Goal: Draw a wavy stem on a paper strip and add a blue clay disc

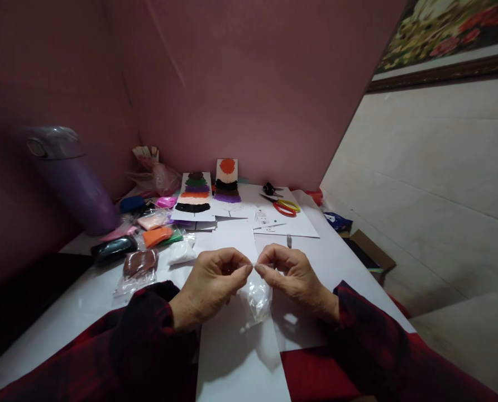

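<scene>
A small clear plastic bag (257,298) hangs between my hands above a white paper strip (240,363). My left hand (215,279) pinches its top edge between thumb and forefinger. Right beside it, my right hand (293,276) pinches the same edge, the fingertips of both hands almost meeting. Something pale seems to lie inside the bag, but glare hides what it is. Just beyond my right hand lies a small fork (289,240). To the left of my left hand rests a packet of white clay-like material (181,252).
Several bagged coloured lumps, among them a brown one (140,262) and an orange one (157,237), lie at the left near a purple bottle (75,178). Cards with coloured layers (194,195) lean at the back. Scissors (286,206) lie on paper. An open cardboard box (370,251) stands right.
</scene>
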A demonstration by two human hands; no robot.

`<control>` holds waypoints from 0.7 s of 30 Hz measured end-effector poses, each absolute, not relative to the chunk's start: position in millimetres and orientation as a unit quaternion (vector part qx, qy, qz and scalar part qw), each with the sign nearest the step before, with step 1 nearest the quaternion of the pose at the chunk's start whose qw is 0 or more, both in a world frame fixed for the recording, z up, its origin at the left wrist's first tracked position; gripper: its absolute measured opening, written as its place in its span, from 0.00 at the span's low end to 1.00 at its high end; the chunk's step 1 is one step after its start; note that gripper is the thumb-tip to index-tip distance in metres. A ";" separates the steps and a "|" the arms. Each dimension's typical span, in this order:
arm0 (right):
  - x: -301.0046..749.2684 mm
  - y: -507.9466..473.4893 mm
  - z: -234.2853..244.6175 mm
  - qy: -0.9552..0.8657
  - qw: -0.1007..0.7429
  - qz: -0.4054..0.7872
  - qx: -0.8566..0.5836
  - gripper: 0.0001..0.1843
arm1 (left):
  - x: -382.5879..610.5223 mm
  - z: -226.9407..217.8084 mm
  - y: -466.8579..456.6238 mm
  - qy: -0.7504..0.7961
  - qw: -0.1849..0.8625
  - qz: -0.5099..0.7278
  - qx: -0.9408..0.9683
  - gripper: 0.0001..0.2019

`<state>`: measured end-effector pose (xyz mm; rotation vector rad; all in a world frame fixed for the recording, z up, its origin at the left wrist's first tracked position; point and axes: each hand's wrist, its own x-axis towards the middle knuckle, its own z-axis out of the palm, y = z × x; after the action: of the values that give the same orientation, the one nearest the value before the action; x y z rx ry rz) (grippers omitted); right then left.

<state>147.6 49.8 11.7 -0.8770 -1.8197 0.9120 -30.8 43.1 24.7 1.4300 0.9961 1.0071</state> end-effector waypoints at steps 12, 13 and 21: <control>152.5 56.4 7.8 -0.655 0.474 0.467 -0.357 0.12 | -35.6 27.2 46.2 0.435 0.530 0.447 0.575 0.14; 152.7 57.0 8.1 -0.653 0.472 0.474 -0.357 0.12 | -35.6 26.8 46.1 0.435 0.529 0.447 0.575 0.14; 156.0 63.9 13.5 -0.623 0.493 0.481 -0.371 0.12 | -36.6 28.4 49.2 0.425 0.528 0.494 0.545 0.13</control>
<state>156.0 63.9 13.5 -0.9000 -1.5114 1.1675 -36.6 49.2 28.4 1.3012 1.0163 1.1804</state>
